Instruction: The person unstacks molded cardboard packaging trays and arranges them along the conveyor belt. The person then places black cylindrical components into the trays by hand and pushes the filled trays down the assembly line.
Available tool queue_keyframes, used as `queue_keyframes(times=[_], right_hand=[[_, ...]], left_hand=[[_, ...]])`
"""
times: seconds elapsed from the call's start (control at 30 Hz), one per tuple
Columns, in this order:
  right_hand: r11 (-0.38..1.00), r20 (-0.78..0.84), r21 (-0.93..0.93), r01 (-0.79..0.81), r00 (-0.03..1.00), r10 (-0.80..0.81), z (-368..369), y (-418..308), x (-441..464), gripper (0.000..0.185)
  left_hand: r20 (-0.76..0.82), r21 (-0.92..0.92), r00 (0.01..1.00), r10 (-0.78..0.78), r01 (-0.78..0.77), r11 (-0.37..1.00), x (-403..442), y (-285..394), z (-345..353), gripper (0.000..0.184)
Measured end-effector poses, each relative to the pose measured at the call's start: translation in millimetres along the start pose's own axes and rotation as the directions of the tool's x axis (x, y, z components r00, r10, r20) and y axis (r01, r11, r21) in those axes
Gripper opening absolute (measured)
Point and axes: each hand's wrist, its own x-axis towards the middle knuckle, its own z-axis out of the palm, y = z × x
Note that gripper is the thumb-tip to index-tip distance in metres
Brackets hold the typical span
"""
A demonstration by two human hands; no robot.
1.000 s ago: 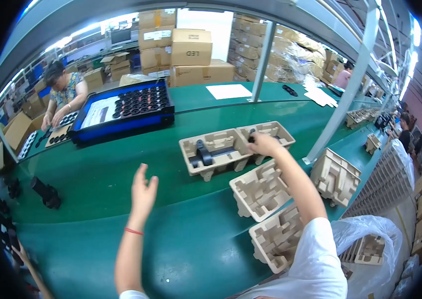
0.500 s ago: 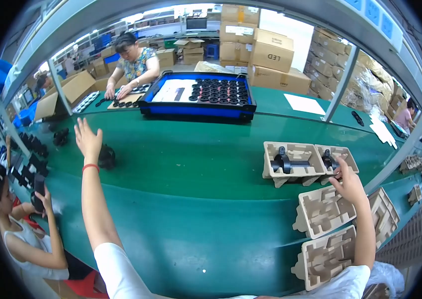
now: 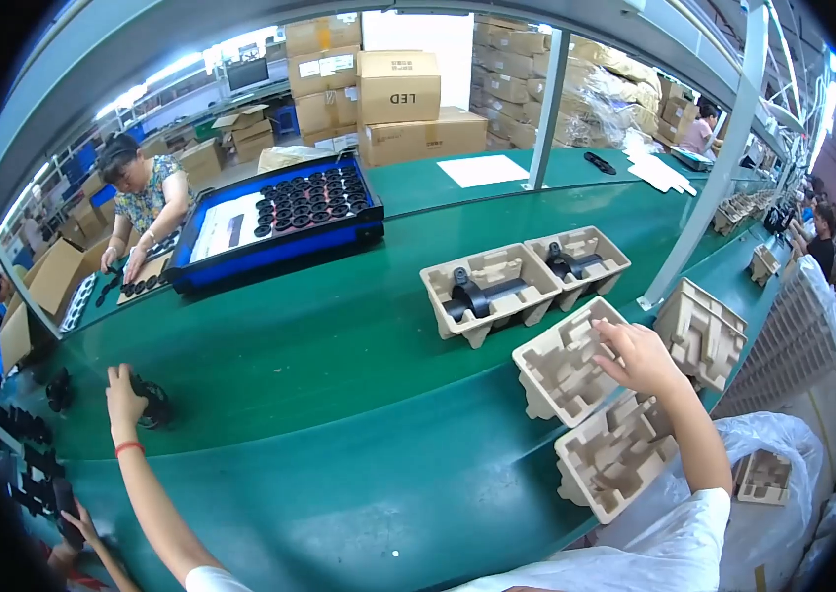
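Observation:
My left hand (image 3: 125, 403) is stretched out at the far left of the green bench. Its fingers are extended beside a dark round part (image 3: 153, 403), close to or touching it; blur hides the exact contact. Over a tan moulded pulp tray (image 3: 558, 367) hovers my right hand (image 3: 643, 357), fingers apart and nothing in them. A second pulp tray (image 3: 608, 472) lies nearer to me, partly under my right forearm. Farther back, a pulp tray (image 3: 542, 314) holds a black ring-shaped part with a bar (image 3: 472, 295), and the joined tray beside it holds a similar black part (image 3: 561, 261).
Another pulp tray (image 3: 702, 333) sits by the metal post (image 3: 704, 178) on the right. Across the bench, a person (image 3: 147, 197) handles small black parts beside a blue tray (image 3: 280, 237) of black rings. At lower left, another person's hand (image 3: 82, 523) holds a black part.
The view has turned right. My left hand has come closer to the dark round part. My right hand has moved from the filled trays back to the tray nearer me.

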Motion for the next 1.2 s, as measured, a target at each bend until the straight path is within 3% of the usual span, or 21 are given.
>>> queue_keyframes(times=[0.03, 0.13, 0.2, 0.27, 0.37, 0.4, 0.53, 0.67, 0.73, 0.77, 0.8, 0.87, 0.9, 0.93, 0.97, 1.0, 1.03, 1.07, 1.13, 1.17, 1.2], right_hand=[[1.000, -0.030, 0.015, 0.018, 0.999, -0.018, -2.5, -2.3, 0.2, 0.049], [0.995, -0.119, 0.071, 0.071, 0.991, -0.062, -2.9, -8.4, -1.9, 0.048], [0.974, -0.187, 0.193, 0.116, 0.979, -0.079, 1.5, -19.0, -6.5, 0.044], [0.929, -0.124, 0.340, 0.146, 0.986, -0.110, 4.7, -34.0, -12.5, 0.034], [0.808, -0.047, 0.527, 0.264, 0.958, -0.282, -1.6, -68.4, -13.3, 0.017], [0.724, 0.023, 0.642, 0.252, 0.938, -0.346, 2.1, -75.9, -15.0, 0.020], [0.373, 0.288, 0.920, -0.118, 0.849, -0.442, -5.0, -110.7, -24.8, 0.047], [-0.150, 0.113, 0.976, -0.155, 0.960, -0.256, -6.6, -105.8, -39.6, 0.079], [-0.284, -0.027, 0.959, 0.019, 0.999, -0.023, -12.0, -93.4, -50.0, 0.079], [-0.266, -0.119, 0.955, 0.132, 0.991, 0.063, -15.3, -85.2, -49.6, 0.081], [-0.298, -0.084, 0.947, 0.117, 0.989, 0.121, -20.4, -78.4, -51.8, 0.081], [-0.380, 0.004, 0.921, 0.082, 0.975, 0.221, -29.5, -64.8, -60.6, 0.082], [-0.254, -0.001, 0.965, 0.069, 0.966, 0.260, -19.5, -46.9, -65.7, 0.081], [-0.125, -0.010, 0.991, 0.049, 0.956, 0.294, -16.4, -33.9, -65.1, 0.080], [0.074, -0.016, 0.997, -0.010, 0.940, 0.342, -19.6, -22.0, -66.7, 0.078], [0.273, -0.182, 0.959, 0.074, 0.900, 0.396, -25.8, -17.5, -54.0, 0.068], [0.695, -0.398, 0.707, 0.132, 0.886, 0.237, -28.0, 3.1, -42.4, 0.064], [0.942, -0.507, 0.289, 0.169, 0.862, 0.000, -25.4, 21.4, -33.3, 0.061], [0.979, -0.336, 0.046, 0.198, 0.926, -0.172, -19.4, 32.0, -18.1, 0.056], [0.976, -0.242, 0.106, 0.189, 0.957, -0.159, -6.8, 33.2, -15.1, 0.057], [0.967, -0.132, 0.167, 0.194, 0.976, -0.173, 6.8, 35.4, -13.0, 0.057]], left_hand=[[0.007, -0.085, 0.994, 0.107, -0.106, 0.991, -21.9, 16.4, -13.2, 0.057], [-0.197, 0.019, 0.954, 0.226, -0.227, 0.974, -85.9, 34.8, -3.0, 0.055], [-0.340, -0.163, 0.930, 0.142, -0.207, 0.965, -129.4, 43.6, 8.8, 0.054], [-0.395, -0.363, 0.919, 0.023, -0.179, 0.914, -167.6, 67.9, 9.9, 0.049], [-0.447, -0.662, 0.890, -0.091, -0.261, 0.703, -227.7, 160.1, -10.5, 0.046], [-0.443, -0.772, 0.887, -0.133, -0.303, 0.558, -243.5, 196.0, -15.5, 0.046], [-0.665, -0.661, 0.737, 0.123, -0.657, 0.363, -288.3, 330.8, -41.9, 0.059], [-0.845, -0.523, 0.488, 0.221, -0.839, -0.149, -317.7, 435.6, -55.1, 0.068], [-0.808, -0.586, 0.561, 0.180, -0.734, -0.344, -344.6, 472.0, -54.0, 0.070], [-0.682, -0.678, 0.707, 0.187, -0.515, -0.524, -361.4, 486.1, -47.3, 0.069], [-0.489, -0.835, 0.824, 0.287, -0.349, -0.425, -376.3, 486.7, -48.8, 0.068], [-0.250, -0.880, 0.836, 0.489, 0.014, -0.475, -387.3, 504.5, -48.7, 0.062], [-0.229, -0.878, 0.766, 0.601, 0.105, -0.468, -386.7, 507.3, -42.5, 0.063], [-0.232, -0.854, 0.749, 0.620, 0.149, -0.499, -381.3, 506.5, -37.7, 0.048], [-0.352, -0.935, 0.706, 0.614, -0.244, -0.256, -361.8, 495.6, -28.0, 0.038], [-0.446, -0.801, 0.620, 0.646, -0.599, 0.021, -338.7, 484.1, -15.4, 0.030], [-0.309, -0.894, 0.738, 0.600, -0.440, 0.082, -323.8, 479.5, -2.0, 0.028], [-0.144, -0.956, 0.825, 0.547, -0.259, 0.139, -316.0, 477.7, 10.5, 0.028], [-0.033, -0.972, 0.885, 0.464, -0.136, 0.190, -309.8, 486.5, 26.7, 0.044], [0.145, -0.986, 0.857, 0.494, 0.081, 0.148, -309.8, 494.2, 38.9, 0.063], [0.154, -0.988, 0.813, 0.561, 0.141, 0.067, -311.9, 502.9, 47.4, 0.081]])
